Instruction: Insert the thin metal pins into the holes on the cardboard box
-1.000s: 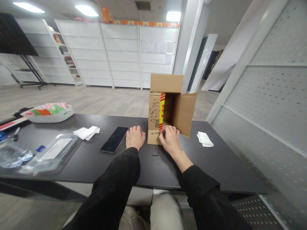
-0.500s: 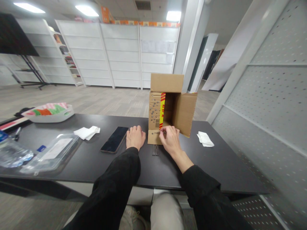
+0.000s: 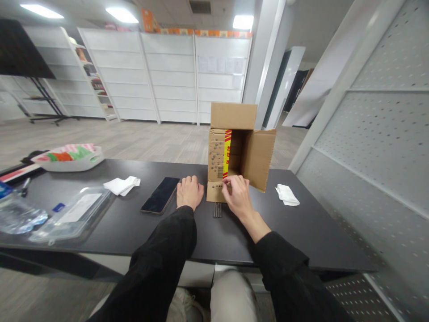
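Observation:
A cardboard box (image 3: 217,152) stands on the dark table with its opening toward me. Small grey round spots, possibly metal heads, dot its left front panel. A row of dark dots marks the lower flap (image 3: 213,197). My right hand (image 3: 237,192) is over this flap, thumb and forefinger pinched near the end of the row; anything between them is too small to make out. Several thin metal rods, like nails or screws (image 3: 217,210), lie side by side just in front of the flap. My left hand (image 3: 189,193) rests closed on the table, between the phone and the box.
A black phone (image 3: 161,195) lies left of my left hand. Farther left are a folded tissue (image 3: 122,185), a clear plastic case (image 3: 75,214), a water bottle (image 3: 20,212) and a white basket (image 3: 72,165). Another tissue (image 3: 287,195) lies to the right, near a perforated panel (image 3: 375,147).
My right hand has shifted very slightly at the flap, its fingers still pinched. My left hand, the box and the metal rods stay in place.

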